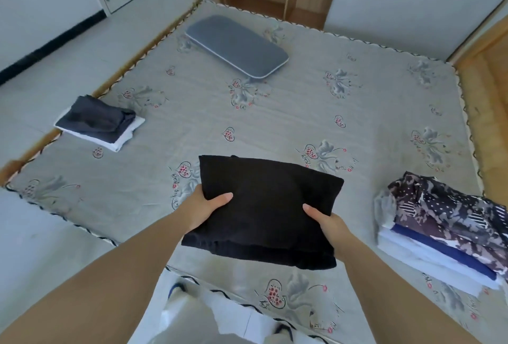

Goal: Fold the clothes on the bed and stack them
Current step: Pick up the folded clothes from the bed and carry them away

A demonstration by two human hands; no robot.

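— Black folded garment [264,206], where is it?
— Held up over the near part of the bed [288,112], between both hands. The left hand [204,207] grips its left edge, thumb on top; the right hand [328,222] grips the right edge the same way.
— Other clothes?
— One folded stack [450,236] sits at the bed's right edge, patterned piece uppermost. A smaller dark-on-white pile [100,123] lies far left. A grey cushion [237,45] rests farther back.

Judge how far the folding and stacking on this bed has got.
Done: two folded stacks, the patterned stack at right and a small stack at left. In hand: a folded black garment, gripped by the left hand and right hand. Left: placing it on a stack.
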